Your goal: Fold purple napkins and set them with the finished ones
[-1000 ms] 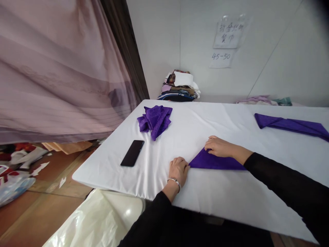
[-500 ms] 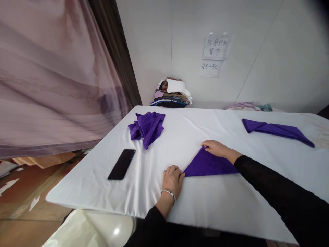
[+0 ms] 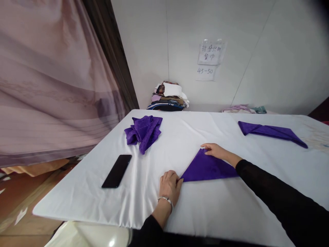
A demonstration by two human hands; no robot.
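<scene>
Right of centre on the white tabletop [image 3: 190, 128], we have a triangular purple cloth [image 3: 205, 168]. Our left hand [image 3: 169, 187] has its fingers clamped on the cloth's left tip; our right hand [image 3: 215, 151] touches its top corner, fingers' grip unclear. Upper right, wall papers read "餐巾" (upper paper [image 3: 210, 53]) and "45-50" (lower paper [image 3: 205, 72]).

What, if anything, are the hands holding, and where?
The left hand touches the purple triangular cloth at its left tip, the right hand at its top corner; whether either grips or just presses cannot be told.
</scene>
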